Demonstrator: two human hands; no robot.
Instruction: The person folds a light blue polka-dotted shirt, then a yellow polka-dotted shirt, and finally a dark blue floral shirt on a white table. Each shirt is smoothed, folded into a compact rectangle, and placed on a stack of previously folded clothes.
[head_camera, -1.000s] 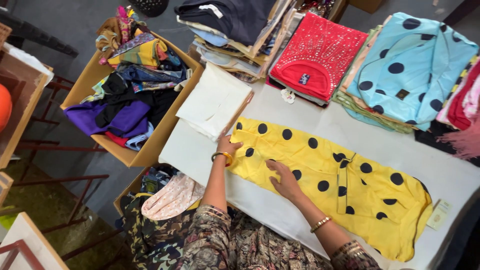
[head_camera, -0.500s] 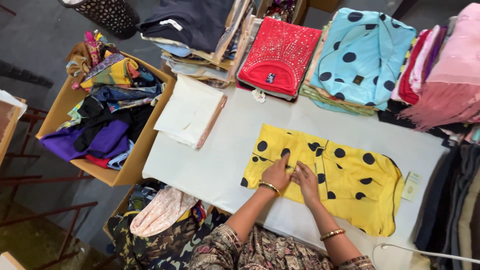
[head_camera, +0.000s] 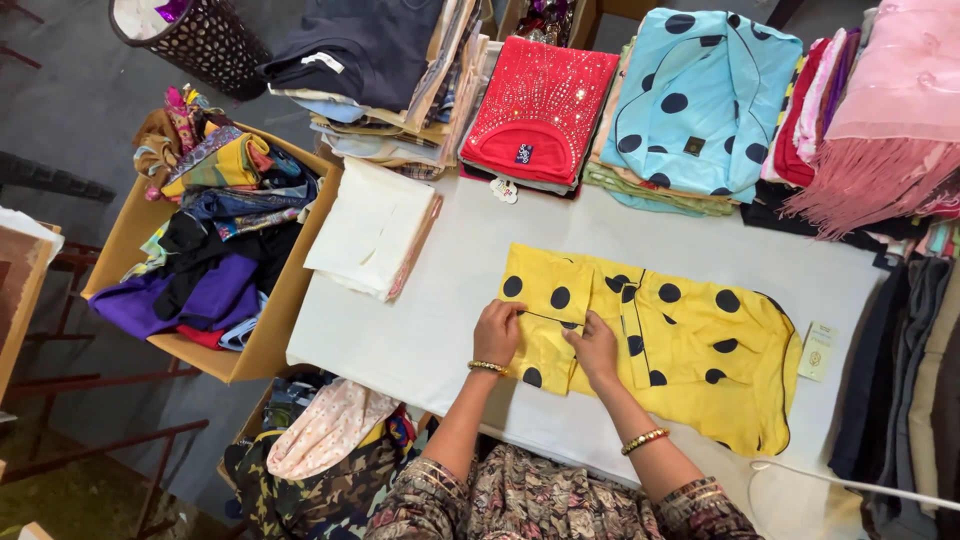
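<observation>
Two hands (head_camera: 497, 332) (head_camera: 596, 347) on one yellow garment (head_camera: 690, 340)

A: White cloth-covered table (head_camera: 450, 300) fills mid-frame, and a yellow black-dotted garment (head_camera: 690, 340) lies flat at centre.

B: A cream folded fabric stack (head_camera: 370, 230) sits at its left edge; red sequinned top (head_camera: 540, 105) and blue dotted shirt (head_camera: 700, 95) are piled along the top.
</observation>
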